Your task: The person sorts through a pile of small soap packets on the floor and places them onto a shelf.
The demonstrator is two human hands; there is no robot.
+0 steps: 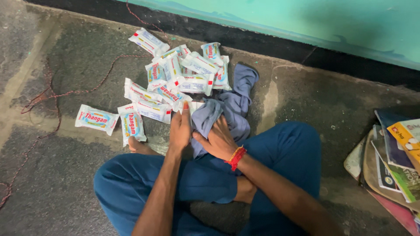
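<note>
Many packets: white-and-blue sachets (173,81) heaped on floor (65,175), far of crossed legs.
Cloth: grey-blue rag (234,107), right of heap, near end bunched.
Right hand (218,140): closed on rag's near end.
Left hand (180,129): fingers pressed together, flat, fingertip at nearest sachet.
Advice: hold rag bunched, clear of heap; pick edge sachets first.

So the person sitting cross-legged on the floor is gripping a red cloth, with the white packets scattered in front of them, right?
Not quite: the cloth is greyish blue, not red. The head view shows this. The red thing is a thread band on the right wrist. The rest holds: the right hand clutches the cloth, the left hand is beside it, and the white packets lie scattered ahead.
</note>
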